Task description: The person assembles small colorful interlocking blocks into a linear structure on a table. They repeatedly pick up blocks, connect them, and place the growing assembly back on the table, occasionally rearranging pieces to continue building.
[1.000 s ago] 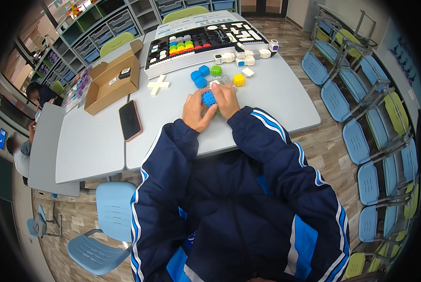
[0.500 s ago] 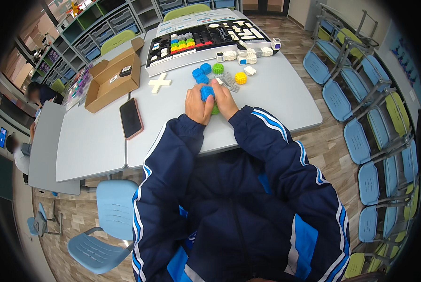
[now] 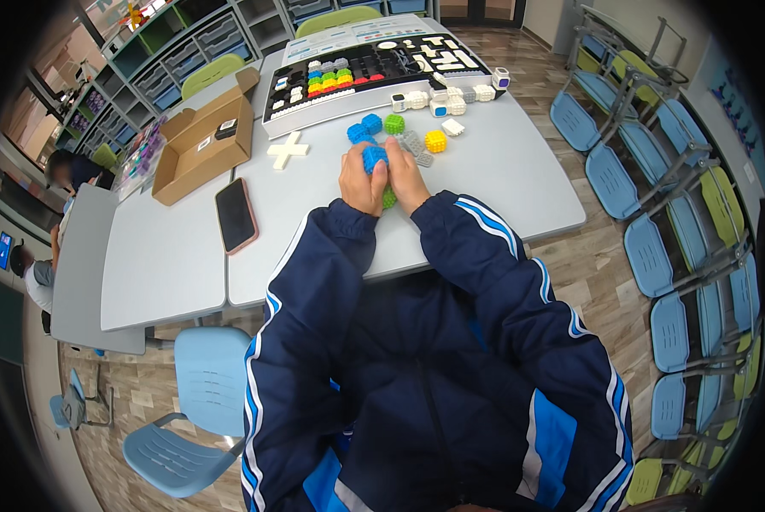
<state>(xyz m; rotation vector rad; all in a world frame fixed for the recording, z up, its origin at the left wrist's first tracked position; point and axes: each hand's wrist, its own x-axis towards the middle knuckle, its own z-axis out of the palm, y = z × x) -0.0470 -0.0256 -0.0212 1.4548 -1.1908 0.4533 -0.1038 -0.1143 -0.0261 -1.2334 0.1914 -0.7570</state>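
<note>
My left hand is closed round a studded blue building block, its thumb lying along the near side. Pressed up against it from the other side is my right hand, fingers curled about the same block and partly hidden. A green block peeks out below, between the two palms; whether it is joined to the blue one is hidden. Just beyond my fingers lie a cluster of blue blocks, another green block, grey studded pieces and a yellow block.
A sorting tray of coloured and white pieces spans the table's far side, with joined white modules beside it. To the left are a white cross piece, a phone and an open cardboard box. Stacked chairs stand at right.
Both hands stay together at the blue block, which has turned slightly. My left fingers have shifted a little, and the right hand has tilted slightly.
</note>
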